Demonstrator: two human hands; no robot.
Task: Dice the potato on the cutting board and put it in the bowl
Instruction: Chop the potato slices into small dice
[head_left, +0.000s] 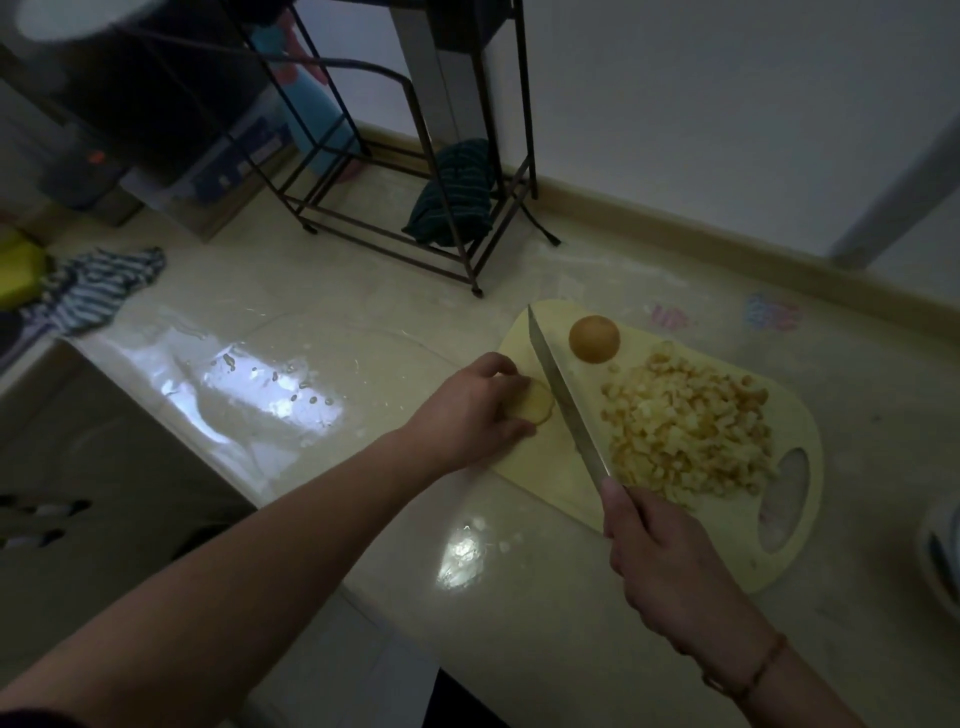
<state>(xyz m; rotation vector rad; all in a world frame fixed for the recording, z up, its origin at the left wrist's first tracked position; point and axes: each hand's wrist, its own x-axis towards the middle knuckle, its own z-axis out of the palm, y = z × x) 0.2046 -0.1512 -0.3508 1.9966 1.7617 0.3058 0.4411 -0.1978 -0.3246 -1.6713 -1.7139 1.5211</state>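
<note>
Here left hand (467, 405) fingers (511, 428) curl over potato (527, 404).

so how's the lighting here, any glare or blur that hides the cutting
Head view: dim overall, edges darkened and bent by the wide lens; bright glare patches on the wet pale countertop; the pale yellow plastic cutting board, long steel knife and pile of diced potato stay readable; top left is blurred.

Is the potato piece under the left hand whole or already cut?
Already cut. The potato piece is a flat slab with a pale cut face up, held on the cutting board by the left hand.
</note>
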